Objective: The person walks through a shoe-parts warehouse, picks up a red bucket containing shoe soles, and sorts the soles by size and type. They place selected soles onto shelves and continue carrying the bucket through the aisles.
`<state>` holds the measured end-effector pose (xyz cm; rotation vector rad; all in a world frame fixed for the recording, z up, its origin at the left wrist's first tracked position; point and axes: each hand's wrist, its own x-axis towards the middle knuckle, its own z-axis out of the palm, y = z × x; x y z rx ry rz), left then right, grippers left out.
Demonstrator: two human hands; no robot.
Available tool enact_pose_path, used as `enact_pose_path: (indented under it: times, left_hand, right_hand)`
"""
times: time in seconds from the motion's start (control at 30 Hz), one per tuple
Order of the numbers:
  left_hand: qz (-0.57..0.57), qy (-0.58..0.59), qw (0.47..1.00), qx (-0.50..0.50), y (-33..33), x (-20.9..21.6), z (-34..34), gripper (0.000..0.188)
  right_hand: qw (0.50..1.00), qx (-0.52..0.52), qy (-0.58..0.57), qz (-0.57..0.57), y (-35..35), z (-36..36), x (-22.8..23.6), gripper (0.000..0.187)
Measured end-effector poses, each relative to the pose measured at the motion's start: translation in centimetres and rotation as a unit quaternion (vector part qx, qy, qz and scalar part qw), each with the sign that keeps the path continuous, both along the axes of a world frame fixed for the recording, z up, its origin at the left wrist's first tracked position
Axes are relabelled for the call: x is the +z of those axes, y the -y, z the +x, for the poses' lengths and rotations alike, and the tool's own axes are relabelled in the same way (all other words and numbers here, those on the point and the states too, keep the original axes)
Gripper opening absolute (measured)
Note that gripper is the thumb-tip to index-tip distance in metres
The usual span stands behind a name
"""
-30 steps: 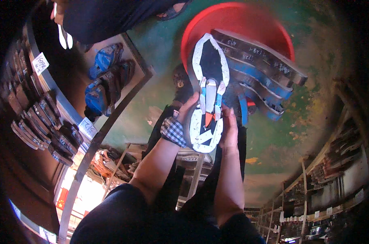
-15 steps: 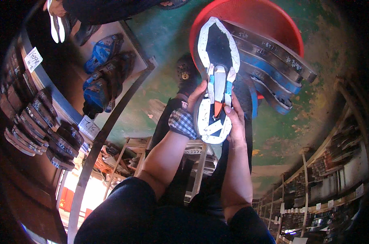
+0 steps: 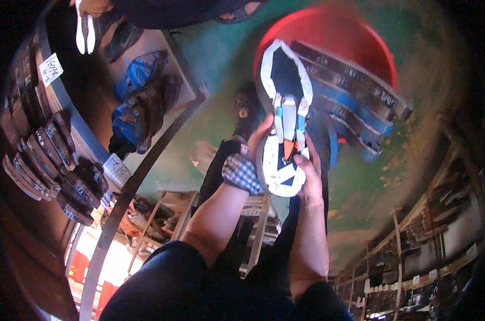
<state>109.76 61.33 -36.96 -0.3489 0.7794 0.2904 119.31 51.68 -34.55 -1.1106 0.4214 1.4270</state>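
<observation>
left hand (image 3: 256, 144): wrapped round the sandal's left edge, a checked cloth (image 3: 241, 172) tucked under the palm
right hand (image 3: 309, 174): clamped on the heel end, thumb on the sole rim
sandal (image 3: 285, 115): held up between both hands, over the red tub (image 3: 328, 32)
handling: looks light, bendy foam sole; hold by the side edges, not the straps
tub: dark soles (image 3: 355, 88) stacked across it
far left: shelf of sandals (image 3: 44, 155)

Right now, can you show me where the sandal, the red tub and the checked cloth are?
sandal (image 3: 285, 115): head view, on its middle straps.
red tub (image 3: 355, 40): head view, on its bare red inside.
checked cloth (image 3: 241, 174): head view, on the cloth's middle, beside the left hand (image 3: 259, 138).
</observation>
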Motion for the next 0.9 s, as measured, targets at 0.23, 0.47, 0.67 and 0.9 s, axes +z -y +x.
enact_pose_path:
  times: [0.23,0.47,0.67,0.9]
  left_hand:
    - [0.067,-0.108,0.992,-0.028,-0.2,0.4,-1.8,0.054]
    - [0.059,-0.124,0.99,0.022,-0.5,0.2,-3.6,0.058]
    - [0.068,-0.119,0.99,0.027,-0.7,1.1,-4.0,0.054]
    - [0.031,-0.149,0.987,0.041,-0.6,2.4,-3.6,0.05]
  right_hand:
    - [0.999,0.031,-0.004,-0.007,-0.3,-0.5,1.7,0.087]
    - [0.998,0.009,-0.057,0.001,-0.9,-1.5,2.1,0.081]
    - [0.998,0.0,-0.057,0.001,-0.6,-2.3,1.4,0.079]
    - [0.969,0.152,0.159,-0.115,-1.8,-1.1,3.8,0.062]
